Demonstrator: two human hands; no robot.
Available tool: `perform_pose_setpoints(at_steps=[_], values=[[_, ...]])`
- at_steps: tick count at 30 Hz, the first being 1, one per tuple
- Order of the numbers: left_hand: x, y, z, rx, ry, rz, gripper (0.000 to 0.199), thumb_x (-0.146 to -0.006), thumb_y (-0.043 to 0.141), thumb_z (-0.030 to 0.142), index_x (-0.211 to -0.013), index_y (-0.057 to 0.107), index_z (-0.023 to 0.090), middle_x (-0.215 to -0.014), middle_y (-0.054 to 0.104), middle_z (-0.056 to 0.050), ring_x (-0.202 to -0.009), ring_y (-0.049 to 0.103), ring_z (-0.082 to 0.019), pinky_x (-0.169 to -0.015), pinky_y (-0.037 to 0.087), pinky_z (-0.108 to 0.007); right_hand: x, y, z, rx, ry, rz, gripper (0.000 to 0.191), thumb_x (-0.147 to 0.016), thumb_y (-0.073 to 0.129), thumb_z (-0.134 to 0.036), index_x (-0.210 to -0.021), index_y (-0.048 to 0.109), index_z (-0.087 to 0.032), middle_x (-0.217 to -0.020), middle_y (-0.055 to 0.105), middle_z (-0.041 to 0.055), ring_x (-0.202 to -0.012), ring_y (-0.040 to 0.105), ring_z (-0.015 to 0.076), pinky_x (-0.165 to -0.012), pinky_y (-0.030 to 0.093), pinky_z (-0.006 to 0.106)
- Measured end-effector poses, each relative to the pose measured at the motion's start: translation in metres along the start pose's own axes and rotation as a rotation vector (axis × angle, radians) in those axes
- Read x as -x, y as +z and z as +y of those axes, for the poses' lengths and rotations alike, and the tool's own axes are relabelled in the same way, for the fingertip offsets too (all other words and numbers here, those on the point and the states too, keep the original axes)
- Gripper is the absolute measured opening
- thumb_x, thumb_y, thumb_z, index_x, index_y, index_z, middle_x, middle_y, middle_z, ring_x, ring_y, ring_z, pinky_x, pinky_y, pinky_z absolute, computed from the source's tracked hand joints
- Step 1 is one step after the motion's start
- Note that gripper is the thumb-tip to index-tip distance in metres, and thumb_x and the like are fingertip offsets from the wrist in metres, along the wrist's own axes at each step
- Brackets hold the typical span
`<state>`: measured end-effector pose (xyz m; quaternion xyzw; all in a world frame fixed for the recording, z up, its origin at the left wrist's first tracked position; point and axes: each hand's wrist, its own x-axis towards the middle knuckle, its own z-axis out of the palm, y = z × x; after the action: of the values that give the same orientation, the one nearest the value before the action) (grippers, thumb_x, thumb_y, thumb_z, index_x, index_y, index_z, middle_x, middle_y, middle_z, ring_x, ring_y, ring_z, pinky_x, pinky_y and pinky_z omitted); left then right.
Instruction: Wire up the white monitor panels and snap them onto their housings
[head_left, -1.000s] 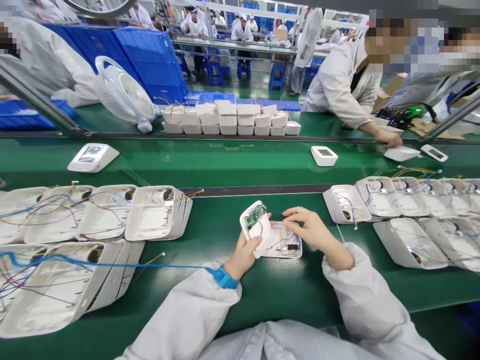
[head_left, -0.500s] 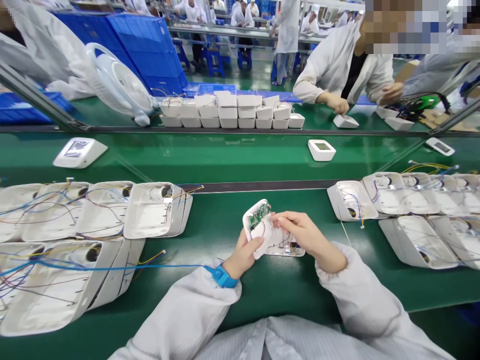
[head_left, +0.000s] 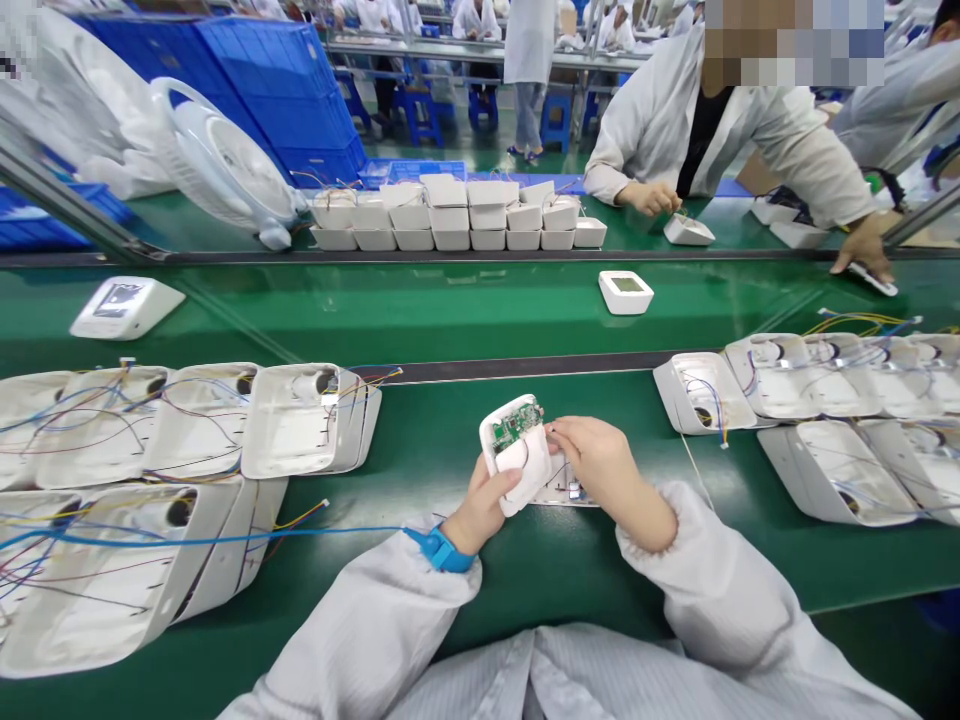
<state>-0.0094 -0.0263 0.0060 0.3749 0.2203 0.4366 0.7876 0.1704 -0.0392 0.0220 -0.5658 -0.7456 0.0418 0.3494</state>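
Observation:
My left hand (head_left: 484,505) grips a white plastic cover (head_left: 525,475) by its lower left edge and holds it tilted. A green circuit board (head_left: 517,425) sits at the cover's upper end, with a thin dark wire running over the white plastic below. At the cover's right edge, beside the board, the fingers of my right hand (head_left: 600,460) are pinched together. What they hold is too small to make out. Beneath both hands lies an open white housing (head_left: 559,492) with small parts inside, partly hidden by the cover and my right hand. A blue wrist strap (head_left: 448,552) circles my left wrist.
Open white housings (head_left: 300,430) with loose wires stand at left, and more housings (head_left: 810,470) at right. A finished-looking white device (head_left: 626,293) rests on the green strip ahead. Beyond are stacked white cases (head_left: 450,215), a fan (head_left: 225,165) and a co-worker (head_left: 720,150).
My hands stay close together, with the cover turned slightly and my right hand shifted a little left. Across the bench, the co-worker's arm has reached out to a white device at right.

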Motion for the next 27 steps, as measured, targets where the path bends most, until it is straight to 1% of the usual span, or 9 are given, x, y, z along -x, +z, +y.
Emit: perform_pose_setpoints(at_steps=[1, 3, 5, 7, 12, 14, 17, 22, 27], values=[[-0.001, 0.001, 0.001, 0.004, -0.007, 0.0, 0.055, -0.072, 0.071, 0.037, -0.119, 0.065, 0.011, -0.114, 0.068, -0.016, -0.117, 0.057, -0.038, -0.106, 0.04, -0.052, 0.0, 0.0, 0.002, 0.027, -0.031, -0.01, 0.02, -0.096, 0.051, -0.02, -0.097, 0.071, -0.021, -0.102, 0.072, 0.0082, -0.092, 0.067, 0.0232, -0.085, 0.051, 0.038], [-0.001, 0.002, 0.003, -0.005, -0.031, -0.002, 0.056, -0.07, 0.073, 0.036, -0.119, 0.065, 0.011, -0.115, 0.068, -0.015, -0.118, 0.057, -0.038, -0.107, 0.039, -0.053, -0.001, -0.001, 0.005, 0.062, -0.052, -0.036, 0.018, -0.096, 0.053, -0.021, -0.093, 0.07, -0.02, -0.097, 0.072, 0.0086, -0.088, 0.066, 0.0234, -0.081, 0.051, 0.038], [0.0, 0.001, 0.003, -0.024, -0.055, -0.006, 0.057, -0.07, 0.074, 0.035, -0.122, 0.063, 0.013, -0.118, 0.067, -0.015, -0.121, 0.055, -0.037, -0.108, 0.038, -0.052, -0.002, -0.004, 0.006, 0.079, -0.029, -0.056, 0.019, -0.096, 0.054, -0.023, -0.086, 0.069, -0.018, -0.085, 0.072, 0.0079, -0.079, 0.066, 0.0226, -0.074, 0.05, 0.036], [0.001, -0.002, 0.001, -0.046, -0.059, 0.0, 0.058, -0.071, 0.074, 0.036, -0.124, 0.062, 0.015, -0.122, 0.065, -0.013, -0.122, 0.054, -0.036, -0.109, 0.038, -0.05, -0.004, -0.008, 0.004, 0.067, 0.01, -0.061, 0.019, -0.096, 0.055, -0.024, -0.082, 0.067, -0.018, -0.079, 0.071, 0.0063, -0.073, 0.065, 0.0213, -0.069, 0.049, 0.034], [0.005, -0.015, -0.008, -0.193, -0.039, 0.082, 0.057, -0.072, 0.077, 0.036, -0.124, 0.061, 0.019, -0.126, 0.063, -0.01, -0.121, 0.054, -0.035, -0.106, 0.04, -0.049, -0.005, -0.021, -0.014, -0.094, 0.0, -0.134, 0.017, -0.097, 0.054, -0.029, -0.086, 0.064, -0.02, -0.084, 0.071, 0.0031, -0.076, 0.066, 0.0177, -0.07, 0.047, 0.03], [0.006, -0.019, -0.01, -0.243, -0.029, 0.041, 0.057, -0.072, 0.078, 0.035, -0.124, 0.061, 0.021, -0.126, 0.063, -0.009, -0.119, 0.055, -0.033, -0.105, 0.041, -0.047, -0.004, -0.024, -0.02, -0.102, 0.0, -0.152, 0.019, -0.097, 0.053, -0.031, -0.085, 0.063, -0.021, -0.079, 0.07, 0.0022, -0.072, 0.064, 0.017, -0.068, 0.045, 0.029], [0.006, -0.018, -0.008, -0.27, -0.019, -0.035, 0.057, -0.074, 0.075, 0.037, -0.127, 0.06, 0.022, -0.126, 0.063, -0.009, -0.115, 0.057, -0.031, -0.104, 0.042, -0.045, -0.003, -0.026, -0.024, -0.101, 0.019, -0.147, 0.02, -0.097, 0.054, -0.031, -0.081, 0.062, -0.021, -0.074, 0.067, 0.0016, -0.066, 0.062, 0.0162, -0.064, 0.042, 0.029], [0.005, -0.017, -0.007, -0.283, 0.002, -0.044, 0.057, -0.076, 0.074, 0.037, -0.129, 0.059, 0.021, -0.127, 0.062, -0.009, -0.116, 0.056, -0.032, -0.104, 0.041, -0.046, -0.003, -0.025, -0.023, -0.169, 0.076, -0.143, 0.019, -0.095, 0.056, -0.031, -0.079, 0.061, -0.021, -0.073, 0.066, 0.0006, -0.064, 0.06, 0.0151, -0.063, 0.041, 0.028], [0.005, -0.018, -0.009, -0.289, -0.001, -0.046, 0.058, -0.076, 0.074, 0.036, -0.13, 0.058, 0.021, -0.133, 0.058, -0.009, -0.125, 0.05, -0.034, -0.109, 0.036, -0.048, -0.003, -0.023, -0.023, -0.248, 0.118, -0.119, 0.02, -0.093, 0.058, -0.032, -0.077, 0.061, -0.021, -0.071, 0.066, 0.0, -0.062, 0.059, 0.0149, -0.061, 0.042, 0.027]])
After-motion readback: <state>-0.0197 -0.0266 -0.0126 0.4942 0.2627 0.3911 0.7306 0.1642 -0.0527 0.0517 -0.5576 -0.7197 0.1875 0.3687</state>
